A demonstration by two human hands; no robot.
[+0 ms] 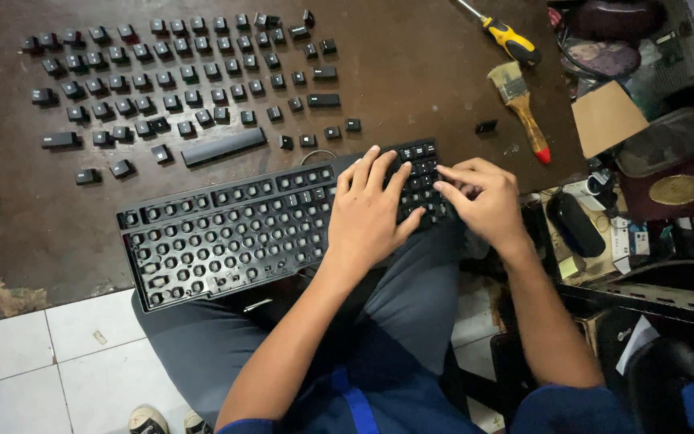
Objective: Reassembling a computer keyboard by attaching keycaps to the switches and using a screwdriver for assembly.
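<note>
A dark brown surface (411, 64) fills most of the view, worn and scuffed, with pale floor tiles (34, 362) showing below its near edge. Across the person's grey-trousered lap and overlapping the surface's near edge lies a black keyboard (226, 237), tilted so its right end sits higher in the frame; most of its keys are off, leaving rows of bare round sockets, while a block of keycaps remains on at the right end under the hands. The left hand (367, 213) lies flat on the keyboard with fingers spread and extended, palm down, open and gripping nothing, pressing on the frame just left of the remaining keys. The right hand (479, 197) is curled, knuckles up, with its fingertips bent down onto the remaining keys; whether it pinches a keycap cannot be told. Both forearms reach up from the lower frame. Farther back on the surface, the removed keycaps (178, 76) are laid out in neat rows, a long spacebar (223, 147) lying below them. To the right rest a paintbrush (521, 106) with a red-tipped wooden handle and a yellow-handled screwdriver (504, 36), and a single loose keycap (486, 126) lies near the brush.
</note>
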